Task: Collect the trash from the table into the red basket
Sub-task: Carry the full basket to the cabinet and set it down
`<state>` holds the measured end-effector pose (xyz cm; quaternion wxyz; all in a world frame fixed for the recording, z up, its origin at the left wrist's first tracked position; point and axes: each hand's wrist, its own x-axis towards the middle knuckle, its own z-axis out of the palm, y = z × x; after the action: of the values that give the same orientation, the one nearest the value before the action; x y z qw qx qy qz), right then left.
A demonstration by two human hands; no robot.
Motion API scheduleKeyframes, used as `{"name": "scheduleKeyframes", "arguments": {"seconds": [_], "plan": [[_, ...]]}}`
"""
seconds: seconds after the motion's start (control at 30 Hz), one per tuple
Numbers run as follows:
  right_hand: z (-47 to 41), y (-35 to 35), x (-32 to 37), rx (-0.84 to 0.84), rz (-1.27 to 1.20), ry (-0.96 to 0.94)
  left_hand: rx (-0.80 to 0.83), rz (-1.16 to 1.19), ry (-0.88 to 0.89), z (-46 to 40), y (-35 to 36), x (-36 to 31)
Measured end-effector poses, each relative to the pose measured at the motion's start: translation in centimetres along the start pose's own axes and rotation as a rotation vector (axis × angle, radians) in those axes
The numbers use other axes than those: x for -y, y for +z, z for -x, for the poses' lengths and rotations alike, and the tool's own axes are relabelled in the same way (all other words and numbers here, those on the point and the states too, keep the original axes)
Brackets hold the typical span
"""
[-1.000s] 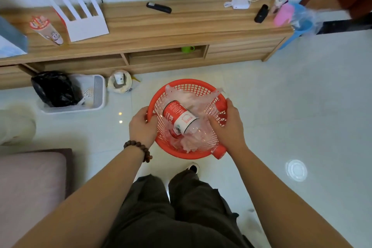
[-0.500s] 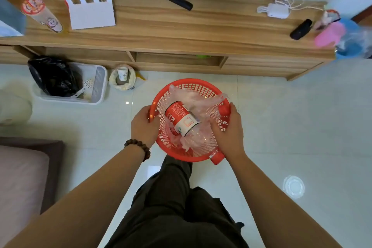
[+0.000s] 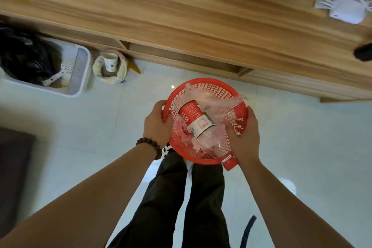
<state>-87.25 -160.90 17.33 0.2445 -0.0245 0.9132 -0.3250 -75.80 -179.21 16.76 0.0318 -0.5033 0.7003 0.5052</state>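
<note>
left hand (image 3: 156,125) and right hand (image 3: 244,137) each clasp the red basket (image 3: 203,83) rim; carry level so plastic bottle (image 3: 196,120) and wrappers (image 3: 231,102) stay inside.

Plastic mesh basket (image 3: 213,84), probably wood-grain table (image 3: 201,26)

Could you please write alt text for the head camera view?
Both hands, left hand and right hand, hold a red basket by its rim above a pale floor; inside lie a red-labelled bottle and crumpled plastic.
</note>
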Motion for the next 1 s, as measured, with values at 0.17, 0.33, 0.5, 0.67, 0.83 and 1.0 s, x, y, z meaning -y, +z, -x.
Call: {"name": "scheduleKeyframes", "arguments": {"seconds": [0.17,0.33,0.5,0.67,0.83,1.0], "plan": [[-8.3,5.6,-5.0,0.011,0.028,-0.003,-0.066,-0.072,0.062,-8.6,6.1,3.8],[-16.4,11.6,-10.2,0.035,-0.003,0.000,-0.048,-0.059,0.007,-16.9,12.5,7.9],[-22.7,14.8,-13.5,0.081,0.026,-0.062,0.006,-0.017,0.013,-21.5,16.7,10.0],[-26.0,15.7,-15.0,0.239,0.134,-0.130,0.157,-0.110,0.107,-24.2,18.5,10.7],[-26.8,15.1,-15.7,0.329,0.210,-0.179,0.245,-0.274,0.065,-25.4,18.7,11.0],[-25.4,13.3,-15.5,0.370,0.320,-0.191,0.245,-0.543,0.126,-23.7,17.0,9.8]]}}
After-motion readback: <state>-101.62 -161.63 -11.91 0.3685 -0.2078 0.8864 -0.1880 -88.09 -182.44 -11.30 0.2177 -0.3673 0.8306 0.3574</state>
